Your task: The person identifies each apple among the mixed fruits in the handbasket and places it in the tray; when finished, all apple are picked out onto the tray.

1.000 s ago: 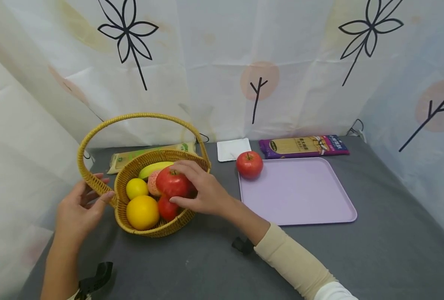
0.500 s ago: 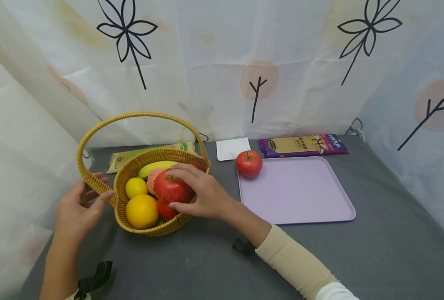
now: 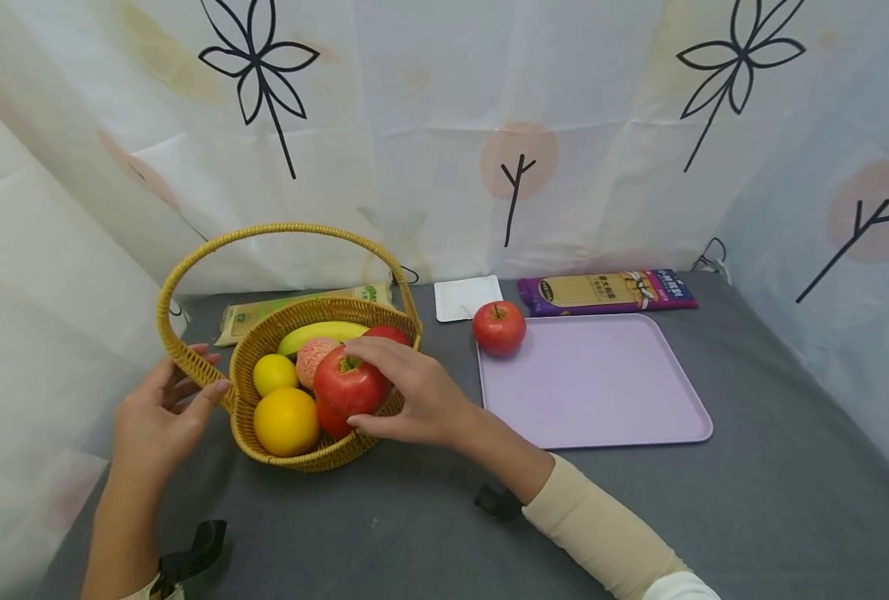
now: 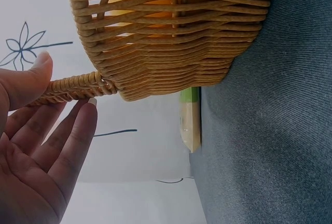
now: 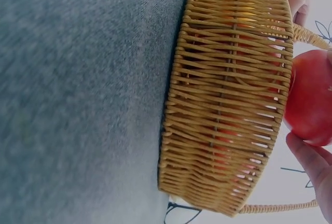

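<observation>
A yellow wicker basket (image 3: 324,460) of fruit stands on the left part of the table. My left hand (image 3: 155,417) pinches the foot of its tall handle (image 3: 287,227), thumb on one side and fingers on the other. My right hand (image 3: 425,396) holds a red pomegranate (image 3: 345,387) between thumb and fingers at the basket's right side. In the right wrist view the pomegranate (image 5: 311,97) shows just over the rim. Inside lie an orange (image 3: 287,422), a lemon (image 3: 275,375), a bumpy pink fruit (image 3: 312,360), a banana (image 3: 320,334) and red fruits (image 3: 389,333), partly covered.
A lilac tray (image 3: 601,383) lies right of the basket, with a red apple (image 3: 499,328) at its back left corner. Behind are a white square packet (image 3: 466,298) and a purple noodle pack (image 3: 609,292). A green-yellow pack (image 3: 245,322) lies behind the basket.
My right hand has drawn the pomegranate slightly toward me, and a red fruit behind it has come into sight. My left hand has stayed at the handle.
</observation>
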Demonstrator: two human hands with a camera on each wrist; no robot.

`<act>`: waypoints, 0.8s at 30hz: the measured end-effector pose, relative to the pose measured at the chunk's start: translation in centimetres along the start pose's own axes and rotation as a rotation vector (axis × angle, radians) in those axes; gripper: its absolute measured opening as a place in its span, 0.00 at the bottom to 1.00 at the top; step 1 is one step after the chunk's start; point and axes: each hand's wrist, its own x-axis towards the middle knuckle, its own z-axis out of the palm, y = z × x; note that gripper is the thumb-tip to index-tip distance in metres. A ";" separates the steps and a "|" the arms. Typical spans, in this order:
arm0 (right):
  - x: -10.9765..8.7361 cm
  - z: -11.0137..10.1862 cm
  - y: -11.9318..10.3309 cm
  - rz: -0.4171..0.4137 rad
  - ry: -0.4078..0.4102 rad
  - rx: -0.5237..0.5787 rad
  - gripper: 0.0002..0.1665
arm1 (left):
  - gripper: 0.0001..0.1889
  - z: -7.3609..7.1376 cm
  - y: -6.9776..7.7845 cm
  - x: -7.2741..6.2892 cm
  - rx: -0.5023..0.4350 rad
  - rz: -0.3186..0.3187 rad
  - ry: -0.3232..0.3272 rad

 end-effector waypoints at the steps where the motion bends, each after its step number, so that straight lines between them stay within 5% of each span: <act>1: -0.1 -0.1 0.0 -0.002 0.006 -0.003 0.44 | 0.28 0.0 0.1 0.0 -0.001 -0.001 -0.003; 24: -2.8 -3.4 0.8 0.112 0.065 0.033 0.39 | 0.28 0.1 0.0 -0.1 -0.037 0.002 -0.003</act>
